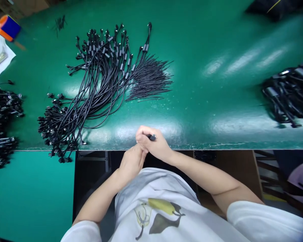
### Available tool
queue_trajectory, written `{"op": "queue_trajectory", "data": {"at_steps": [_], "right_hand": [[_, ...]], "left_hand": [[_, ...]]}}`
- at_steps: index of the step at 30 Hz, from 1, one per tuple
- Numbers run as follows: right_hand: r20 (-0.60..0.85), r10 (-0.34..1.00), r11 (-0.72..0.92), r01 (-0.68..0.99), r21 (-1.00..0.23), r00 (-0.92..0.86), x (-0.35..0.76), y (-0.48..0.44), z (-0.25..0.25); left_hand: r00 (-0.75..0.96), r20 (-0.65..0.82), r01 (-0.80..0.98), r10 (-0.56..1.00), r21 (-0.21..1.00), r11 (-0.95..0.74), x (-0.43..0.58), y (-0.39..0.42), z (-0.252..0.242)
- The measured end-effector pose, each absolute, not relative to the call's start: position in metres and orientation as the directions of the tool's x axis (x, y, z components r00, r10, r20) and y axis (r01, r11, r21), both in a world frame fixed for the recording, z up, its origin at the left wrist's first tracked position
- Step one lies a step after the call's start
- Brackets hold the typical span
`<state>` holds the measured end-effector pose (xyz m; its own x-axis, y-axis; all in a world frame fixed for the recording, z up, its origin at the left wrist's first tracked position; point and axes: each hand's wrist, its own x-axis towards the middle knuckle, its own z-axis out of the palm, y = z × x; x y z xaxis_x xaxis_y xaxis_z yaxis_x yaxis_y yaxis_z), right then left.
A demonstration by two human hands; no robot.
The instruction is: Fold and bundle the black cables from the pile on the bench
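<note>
My right hand (153,143) is closed around a black cable connector (152,137), whose metal tip sticks out of the fist near the table's front edge. Pressed against it from the lower left is my left hand (133,159), its fingers folded together; whatever they hold is hidden. Beyond my hands, a large bundle of black cables (98,84) with connectors at both ends lies on the green table (192,111). A pile of thin black ties (151,79) rests against the bundle's right side.
Coiled black cables (290,94) lie at the right. More cables (2,114) are heaped at the far left. An orange and blue tape roll (8,28) stands at the back left beside white paper (1,55). A dark item (277,9) sits at the back right.
</note>
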<state>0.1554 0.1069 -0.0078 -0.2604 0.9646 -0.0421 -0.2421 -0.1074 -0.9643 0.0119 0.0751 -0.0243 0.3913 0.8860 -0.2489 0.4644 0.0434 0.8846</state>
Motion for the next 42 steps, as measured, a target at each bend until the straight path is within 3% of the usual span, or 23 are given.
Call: {"op": "queue_trajectory", "data": {"at_steps": [4, 7, 9, 11, 12, 14, 17, 22, 24, 27, 34, 38, 42], "right_hand": [[0.102, 0.860, 0.098, -0.033, -0.995, -0.500, 0.186, 0.123, 0.002], [0.102, 0.746, 0.287, 0.180, -0.941, -0.658, 0.226, 0.162, 0.007], [0.111, 0.860, 0.326, 0.369, -0.870, -0.497, 0.257, 0.205, 0.000], [0.265, 0.960, 0.264, 0.605, -0.751, -0.090, 0.285, 0.254, -0.018], [0.313, 0.950, 0.226, 0.682, -0.695, 0.004, 0.296, 0.277, -0.029], [0.335, 0.941, 0.177, 0.785, -0.593, 0.042, 0.311, 0.313, -0.052], [0.304, 0.952, 0.189, 0.866, -0.464, -0.045, 0.318, 0.338, -0.074], [0.324, 0.938, 0.225, 0.927, -0.300, -0.123, 0.322, 0.331, -0.068], [0.369, 0.927, 0.200, 0.926, -0.319, -0.073, 0.322, 0.322, -0.058], [0.394, 0.916, 0.128, 0.880, -0.458, 0.072, 0.306, 0.288, -0.042], [0.198, 0.973, 0.100, 0.547, -0.831, 0.122, 0.217, 0.141, -0.026], [0.119, 0.990, 0.068, 0.465, -0.883, 0.081, 0.195, 0.105, -0.031], [0.117, 0.992, 0.129, 0.494, -0.860, -0.056, 0.189, 0.092, -0.030]], "left_hand": [[0.267, -0.215, 0.410, 0.939, 0.908, 0.091, 0.001, 0.088, -0.027], [0.256, -0.390, 0.202, 0.884, 0.916, 0.346, -0.007, 0.092, -0.023], [0.309, -0.514, -0.036, 0.800, 0.835, 0.550, -0.010, 0.094, -0.021], [0.353, -0.575, -0.203, 0.738, 0.723, 0.660, -0.010, 0.096, -0.019], [0.369, -0.589, -0.244, 0.719, 0.685, 0.686, -0.010, 0.097, -0.017], [0.393, -0.599, -0.283, 0.697, 0.643, 0.712, -0.009, 0.099, -0.015], [0.394, -0.595, -0.318, 0.701, 0.627, 0.711, -0.010, 0.100, -0.013], [0.352, -0.601, -0.396, 0.718, 0.599, 0.696, -0.011, 0.104, -0.013], [0.356, -0.606, -0.408, 0.711, 0.584, 0.702, -0.010, 0.104, -0.013], [0.363, -0.591, -0.410, 0.720, 0.593, 0.693, -0.006, 0.102, -0.010], [0.448, -0.469, -0.467, 0.761, 0.604, 0.647, 0.004, 0.097, -0.012], [0.503, -0.401, -0.480, 0.766, 0.608, 0.633, 0.008, 0.094, -0.015], [0.397, -0.347, -0.446, 0.850, 0.736, 0.509, 0.009, 0.091, -0.018]]}}
